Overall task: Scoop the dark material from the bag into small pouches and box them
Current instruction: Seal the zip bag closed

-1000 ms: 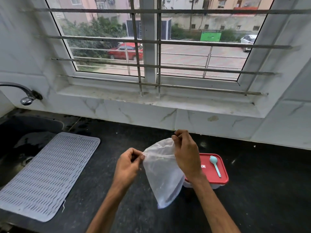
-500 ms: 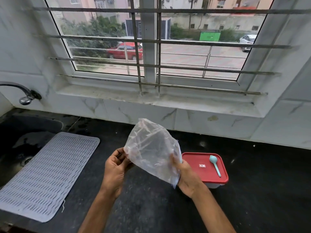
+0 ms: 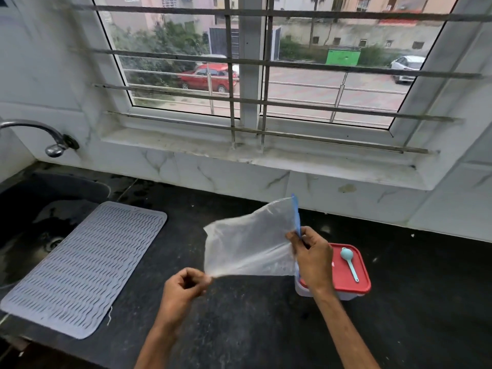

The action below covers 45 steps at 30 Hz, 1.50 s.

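Chrome at far left: meeting a tap [image 3: 53,145] curving out from the marble wall above a dark sink [image 3: 32,227]. Moving right to a grey slotted mat [image 3: 82,267], lying flat on the black counter [image 3: 239,328] with its left edge overlapping the sink. Pinching, with the left hand [image 3: 183,286], one drawn-out corner of a clear plastic bag [image 3: 250,246], fingers curling tight around that corner. Holding the bag in the air above the counter, pulling it taut and nearly flat between both hands, well right of the mat. Running up the bag's right edge, a blue zip strip [image 3: 296,217], standing almost upright. Gripping that edge at the strip's lower part with the right hand [image 3: 312,259], thumb and curled fingers closing on the plastic. Sitting on the counter just behind the right hand, a red-lidded box [image 3: 342,278], its left part hiding behind the wrist. Resting on the lid, a pale blue spoon [image 3: 349,262], bowl toward the wall. Spanning the wall beyond, a barred window [image 3: 250,62].
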{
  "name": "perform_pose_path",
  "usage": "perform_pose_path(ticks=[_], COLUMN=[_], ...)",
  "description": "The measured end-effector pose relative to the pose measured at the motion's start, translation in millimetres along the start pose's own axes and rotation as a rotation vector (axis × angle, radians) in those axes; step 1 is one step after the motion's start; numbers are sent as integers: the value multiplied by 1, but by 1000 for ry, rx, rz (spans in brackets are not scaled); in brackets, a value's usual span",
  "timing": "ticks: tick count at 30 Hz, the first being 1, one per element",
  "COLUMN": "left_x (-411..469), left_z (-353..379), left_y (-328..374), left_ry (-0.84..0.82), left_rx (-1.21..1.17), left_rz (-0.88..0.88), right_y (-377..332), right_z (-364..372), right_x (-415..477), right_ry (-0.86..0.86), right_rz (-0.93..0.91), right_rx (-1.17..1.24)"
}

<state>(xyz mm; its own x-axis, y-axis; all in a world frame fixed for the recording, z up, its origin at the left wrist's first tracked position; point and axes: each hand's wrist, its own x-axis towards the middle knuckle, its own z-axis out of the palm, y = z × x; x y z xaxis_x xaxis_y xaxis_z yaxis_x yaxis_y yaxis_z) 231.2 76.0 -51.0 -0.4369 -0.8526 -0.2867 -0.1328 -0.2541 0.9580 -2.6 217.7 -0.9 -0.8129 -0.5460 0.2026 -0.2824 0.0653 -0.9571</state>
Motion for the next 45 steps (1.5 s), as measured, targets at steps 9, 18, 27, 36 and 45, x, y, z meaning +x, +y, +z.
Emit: perform_pose_path(ticks=[9, 18, 27, 36, 45], left_x=[-7, -9, -8, -10, -9], left_z=[19, 57, 47, 35, 27], left_y=[123, 108, 92, 89, 91], left_ry=[-186, -238, -33, 17, -76], left_rx=[318, 102, -78, -194, 6], left_rz=[430, 350, 277, 263, 451], right_y=[-48, -59, -55, -51, -51], right_z=[-20, -9, -13, -28, -32], right_x=[33, 37, 25, 23, 32], right_ry=[-740, -754, -513, -611, -695], right_rz=[-142, -94, -54, -73, -84], right_rx=[-328, -293, -161, -74, -398])
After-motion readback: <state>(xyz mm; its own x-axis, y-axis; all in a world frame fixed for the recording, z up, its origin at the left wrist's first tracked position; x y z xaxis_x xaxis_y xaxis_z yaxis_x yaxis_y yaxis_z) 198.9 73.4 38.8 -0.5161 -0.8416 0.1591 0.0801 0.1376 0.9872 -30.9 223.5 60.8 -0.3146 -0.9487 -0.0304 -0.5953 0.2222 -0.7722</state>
